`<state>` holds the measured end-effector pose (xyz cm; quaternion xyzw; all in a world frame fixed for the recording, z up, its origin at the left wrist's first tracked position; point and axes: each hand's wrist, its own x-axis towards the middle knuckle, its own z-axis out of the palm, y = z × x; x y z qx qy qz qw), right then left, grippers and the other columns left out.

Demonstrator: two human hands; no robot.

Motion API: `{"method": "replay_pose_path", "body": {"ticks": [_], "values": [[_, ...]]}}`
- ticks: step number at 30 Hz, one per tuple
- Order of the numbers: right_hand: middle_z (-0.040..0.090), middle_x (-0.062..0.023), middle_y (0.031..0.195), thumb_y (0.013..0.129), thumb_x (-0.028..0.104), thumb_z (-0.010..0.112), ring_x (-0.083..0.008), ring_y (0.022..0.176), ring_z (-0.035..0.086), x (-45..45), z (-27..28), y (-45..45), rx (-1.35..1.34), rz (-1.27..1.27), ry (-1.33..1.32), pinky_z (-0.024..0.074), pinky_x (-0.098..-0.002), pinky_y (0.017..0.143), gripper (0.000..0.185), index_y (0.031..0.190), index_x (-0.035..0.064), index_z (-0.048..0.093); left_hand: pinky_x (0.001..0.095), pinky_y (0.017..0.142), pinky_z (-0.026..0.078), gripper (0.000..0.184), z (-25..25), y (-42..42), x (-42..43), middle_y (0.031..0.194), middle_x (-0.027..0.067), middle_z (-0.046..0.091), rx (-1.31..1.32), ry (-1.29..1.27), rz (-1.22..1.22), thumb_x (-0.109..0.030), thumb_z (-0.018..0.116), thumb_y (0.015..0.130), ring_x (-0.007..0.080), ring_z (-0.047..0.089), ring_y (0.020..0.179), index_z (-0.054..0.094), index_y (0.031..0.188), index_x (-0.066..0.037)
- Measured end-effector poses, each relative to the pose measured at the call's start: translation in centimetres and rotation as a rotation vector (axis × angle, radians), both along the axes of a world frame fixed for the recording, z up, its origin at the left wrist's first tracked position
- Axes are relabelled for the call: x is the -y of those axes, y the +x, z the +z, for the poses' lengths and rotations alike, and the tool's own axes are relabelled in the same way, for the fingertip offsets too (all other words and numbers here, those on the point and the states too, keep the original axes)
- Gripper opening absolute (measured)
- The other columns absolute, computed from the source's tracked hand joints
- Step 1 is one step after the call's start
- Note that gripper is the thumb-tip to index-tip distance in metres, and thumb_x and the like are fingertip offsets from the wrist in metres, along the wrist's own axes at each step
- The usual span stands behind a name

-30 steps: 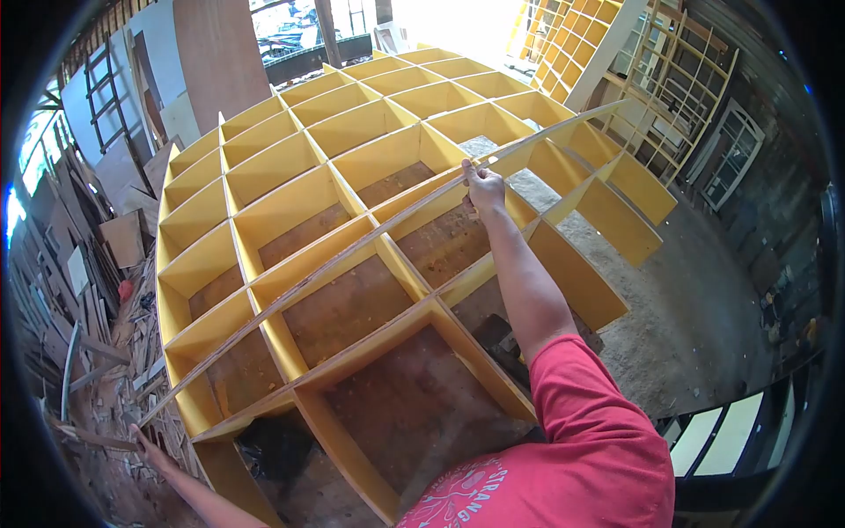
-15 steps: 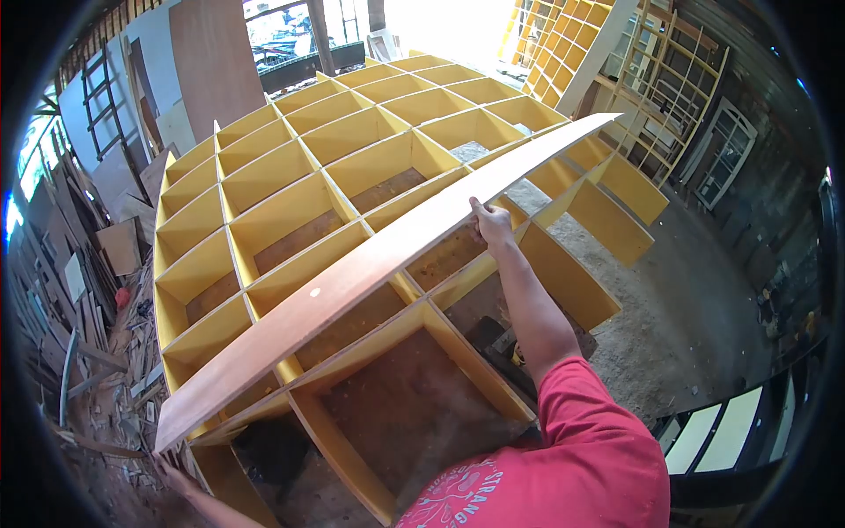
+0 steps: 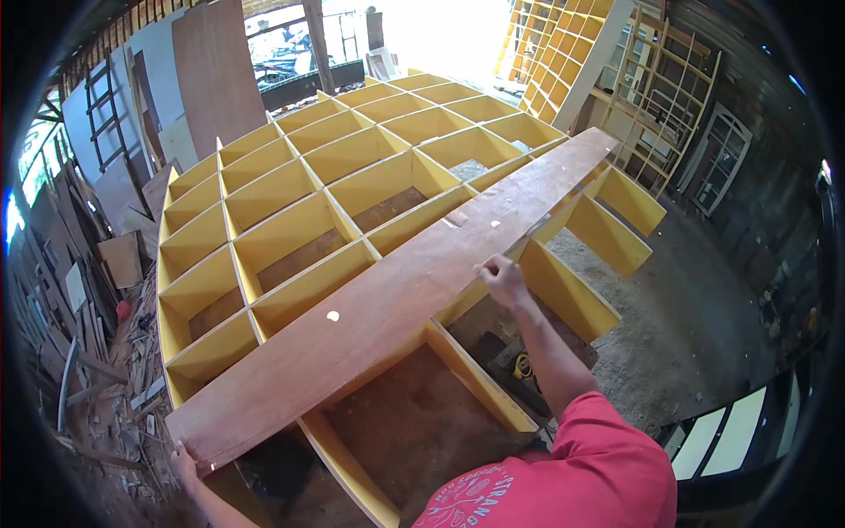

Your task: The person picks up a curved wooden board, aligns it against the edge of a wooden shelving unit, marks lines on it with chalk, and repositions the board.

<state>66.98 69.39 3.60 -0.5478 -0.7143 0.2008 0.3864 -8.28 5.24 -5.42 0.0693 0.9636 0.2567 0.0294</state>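
A long reddish-brown plywood strip [image 3: 396, 277], narrowing toward its far right end, lies diagonally across a large curved grid of yellow panels [image 3: 286, 224]. Two pale patches show on its face. My left hand [image 3: 185, 462] holds the strip's near left end, its fingers partly hidden by the edge. Farther along, my right hand [image 3: 503, 282] is closed at the near long edge, with fingertips against the wood. Below the strip, the near grid cells are partly covered.
A yellow tape measure [image 3: 523, 366] sits among dark items inside a cell by my right arm. Scrap boards [image 3: 84, 264] lean and lie along the left. Another yellow grid [image 3: 563, 53] stands at the back right. Panel ends [image 3: 607, 238] jut out over the right floor.
The strip has tipped from a raised, edge-up tilt to lying flatter on the grid, showing its broad face. Both hands shifted with it, the right one lower.
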Motion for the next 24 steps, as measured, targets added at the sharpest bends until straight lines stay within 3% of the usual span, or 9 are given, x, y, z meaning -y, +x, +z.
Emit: {"method": "replay_pose_path", "body": {"ticks": [2, 4, 7, 10, 13, 14, 17, 20, 24], "values": [[0.08, -0.0184, 0.111, 0.097, 0.037, 0.081, -0.0324, 0.104, 0.076, 2.2, -0.4, -1.7, -0.004, 0.14, 0.063, 0.0598, -0.0431, 0.093, 0.035, 0.103, 0.0025, 0.078, 0.0524, 0.098, 0.057, 0.083, -0.2, -1.1, -2.3, 0.116, 0.0334, 0.077, -0.091, -0.144, 0.066, -0.066, 0.05, 0.107, 0.0473, 0.075, 0.109, 0.075, 0.122, 0.012], [0.072, -0.0227, 0.138, 0.097, 0.04, 0.08, -0.0373, 0.13, 0.067, 4.3, -1.4, -3.1, 0.094, 0.258, 0.159, 0.0532, -0.0463, 0.111, 0.045, 0.123, 0.0038, 0.075, 0.0541, 0.098, 0.057, 0.091, 0.9, -0.3, -4.9, 0.117, 0.0342, 0.077, -0.108, -0.187, 0.179, -0.072, 0.046, 0.106, 0.0495, 0.074, 0.111, 0.076, 0.121, 0.012], [0.059, -0.0273, 0.153, 0.1, 0.046, 0.077, -0.0446, 0.149, 0.051, 8.4, -1.9, -5.8, 0.247, 0.326, 0.191, 0.0423, -0.0528, 0.123, 0.064, 0.146, 0.0034, 0.063, 0.0534, 0.099, 0.057, 0.094, 3.2, 1.7, -5.2, 0.12, 0.0325, 0.077, -0.067, -0.068, 0.257, -0.078, 0.049, 0.102, 0.0482, 0.074, 0.114, 0.077, 0.122, 0.009], [0.037, -0.028, 0.172, 0.1, 0.058, 0.072, -0.0449, 0.164, 0.028, 11.3, -3.9, -7.3, 0.372, 0.379, 0.037, 0.0251, -0.0546, 0.133, 0.093, 0.168, 0.0031, 0.038, 0.0521, 0.099, 0.058, 0.093, 3.0, 3.2, -4.4, 0.118, 0.0295, 0.079, -0.162, 0.174, 0.246, -0.08, 0.053, 0.099, 0.0452, 0.075, 0.114, 0.079, 0.121, 0.006], [0.024, -0.0304, 0.177, 0.103, 0.059, 0.067, -0.0456, 0.166, 0.02, 14.5, -4.0, -8.0, 0.331, 0.386, -0.029, 0.0204, -0.054, 0.134, 0.102, 0.171, -0.003, 0.023, 0.0486, 0.098, 0.06, 0.089, 1.8, 2.9, -1.5, 0.128, 0.0252, 0.077, -0.17, 0.267, 0.348, -0.075, 0.05, 0.104, 0.0403, 0.075, 0.114, 0.073, 0.135, 0.005], [0.019, -0.0331, 0.177, 0.107, 0.05, 0.065, -0.0462, 0.166, 0.019, 15.2, -1.2, -8.5, 0.377, 0.411, -0.181, 0.0197, -0.0536, 0.135, 0.099, 0.172, -0.0055, 0.014, 0.0487, 0.098, 0.06, 0.088, 1.8, 3.3, -1.3, 0.129, 0.0251, 0.077, -0.226, 0.314, 0.363, -0.075, 0.05, 0.105, 0.0402, 0.075, 0.114, 0.072, 0.136, 0.004], [0.02, -0.0339, 0.177, 0.109, 0.039, 0.065, -0.0454, 0.167, 0.019, 17.7, -5.9, -7.6, -0.018, 0.39, 0.048, 0.0191, -0.0518, 0.135, 0.094, 0.171, -0.0085, 0.012, 0.0488, 0.098, 0.06, 0.085, -0.4, 3.2, 2.0, 0.13, 0.0248, 0.076, -0.456, 0.44, 0.371, -0.072, 0.049, 0.106, 0.0402, 0.075, 0.115, 0.07, 0.138, 0.004], [0.035, -0.0365, 0.167, 0.11, 0.041, 0.061, -0.0519, 0.157, 0.035, 18.8, -4.3, -7.8, -0.242, 0.42, 0.048, 0.0304, -0.0553, 0.129, 0.086, 0.168, -0.0071, 0.02, 0.049, 0.098, 0.06, 0.083, -2.5, 3.2, 3.6, 0.132, 0.0244, 0.075, -0.604, 0.498, 0.365, -0.07, 0.048, 0.107, 0.0401, 0.075, 0.115, 0.067, 0.141, 0.003], [0.041, -0.0347, 0.163, 0.111, 0.037, 0.062, -0.0481, 0.155, 0.039, 19.6, -4.3, -7.3, -0.129, 0.384, 0.046, 0.032, -0.0546, 0.127, 0.08, 0.166, -0.0069, 0.024, 0.0492, 0.099, 0.06, 0.08, -4.1, 2.8, 4.7, 0.134, 0.024, 0.074, -0.693, 0.526, 0.351, -0.067, 0.047, 0.108, 0.0401, 0.074, 0.116, 0.064, 0.144, 0.002]]}}
